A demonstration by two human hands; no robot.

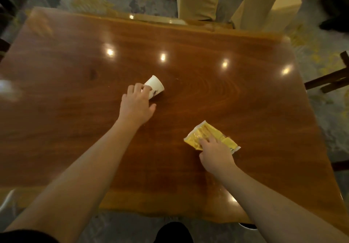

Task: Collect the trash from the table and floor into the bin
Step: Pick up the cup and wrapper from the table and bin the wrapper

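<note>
Left hand (137,103) has its fingers curled onto a white paper cup (154,86) tipped over mid-desk (245,95); right hand (215,151) presses spread fingers on a crinkly yellow wrapper (205,135) nearer the right edge.

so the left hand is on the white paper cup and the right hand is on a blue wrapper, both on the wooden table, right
Not quite: the wrapper is yellow, not blue, as the head view shows. The rest holds: the left hand is on the white paper cup, which lies on its side, the right hand is on the wrapper, and both things are on the wooden table.
</note>
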